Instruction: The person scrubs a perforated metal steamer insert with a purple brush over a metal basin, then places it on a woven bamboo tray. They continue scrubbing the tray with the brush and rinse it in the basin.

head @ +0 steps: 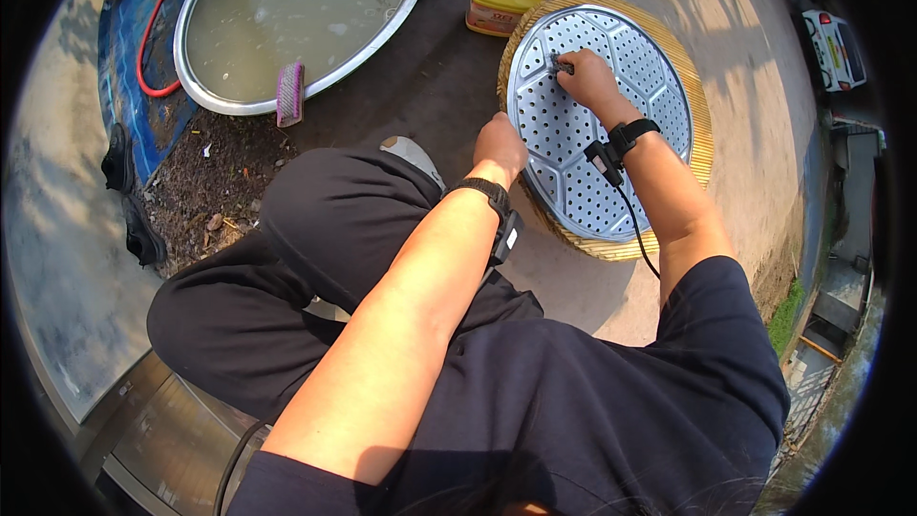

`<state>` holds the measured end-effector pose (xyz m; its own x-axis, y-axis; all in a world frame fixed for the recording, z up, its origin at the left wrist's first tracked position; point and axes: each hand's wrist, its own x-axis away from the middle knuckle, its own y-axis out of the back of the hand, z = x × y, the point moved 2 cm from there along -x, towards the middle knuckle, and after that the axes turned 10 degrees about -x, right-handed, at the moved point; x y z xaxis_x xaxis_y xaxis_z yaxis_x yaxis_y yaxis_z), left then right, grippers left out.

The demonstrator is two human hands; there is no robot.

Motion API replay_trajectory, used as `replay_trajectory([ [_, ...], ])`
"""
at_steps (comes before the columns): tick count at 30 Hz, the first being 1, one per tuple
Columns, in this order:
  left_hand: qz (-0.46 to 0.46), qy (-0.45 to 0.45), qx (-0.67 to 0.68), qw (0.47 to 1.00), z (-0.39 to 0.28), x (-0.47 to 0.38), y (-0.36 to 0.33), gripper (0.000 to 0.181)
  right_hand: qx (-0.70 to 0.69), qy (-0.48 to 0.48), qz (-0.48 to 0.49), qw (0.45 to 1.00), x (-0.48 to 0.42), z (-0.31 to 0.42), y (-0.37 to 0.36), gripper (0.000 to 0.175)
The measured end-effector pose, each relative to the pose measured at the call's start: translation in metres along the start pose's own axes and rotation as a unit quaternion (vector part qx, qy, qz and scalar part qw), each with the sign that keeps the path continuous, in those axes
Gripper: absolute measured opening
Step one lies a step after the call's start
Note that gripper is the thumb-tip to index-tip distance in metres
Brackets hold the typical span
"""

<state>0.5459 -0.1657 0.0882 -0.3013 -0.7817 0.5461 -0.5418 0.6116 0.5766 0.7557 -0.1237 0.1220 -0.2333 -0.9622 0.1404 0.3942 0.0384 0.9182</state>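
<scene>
A round perforated metal steamer tray [551, 111], with ridges dividing its holes into panels, lies on a wider round base of bamboo slats [698, 111]. My left hand [499, 147] is closed at the near left rim of the tray, its fingertips mostly hidden. Over the tray's upper part, my right hand [591, 79] pinches a dark metal scouring pad [561, 66] against the perforated surface. Both wrists wear black straps with small devices, and a cable hangs from the right one across the tray.
A large metal basin [337, 82] of murky water stands at upper left, with a purple-edged scrubbing brush [290, 94] on its rim. Behind the tray is a yellow jug [505, 0]. A red hose [147, 64] runs beside the basin. Black shoes [118, 158] lie at far left.
</scene>
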Motion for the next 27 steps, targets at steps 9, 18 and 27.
replay_trajectory([
  [9,-0.01,-0.018,0.014,1.0,0.005,-0.002,-0.005,0.025,0.1,0.112,0.109,0.983,0.023,0.047,-0.005,0.023],
  [18,0.01,-0.008,0.011,1.0,0.001,0.0,0.0,0.027,0.117,0.142,0.094,0.978,0.034,0.045,-0.011,0.02],
  [27,0.05,-0.01,0.08,0.995,0.02,-0.021,-0.023,0.023,0.101,0.117,0.111,0.982,0.035,0.053,-0.016,0.022],
])
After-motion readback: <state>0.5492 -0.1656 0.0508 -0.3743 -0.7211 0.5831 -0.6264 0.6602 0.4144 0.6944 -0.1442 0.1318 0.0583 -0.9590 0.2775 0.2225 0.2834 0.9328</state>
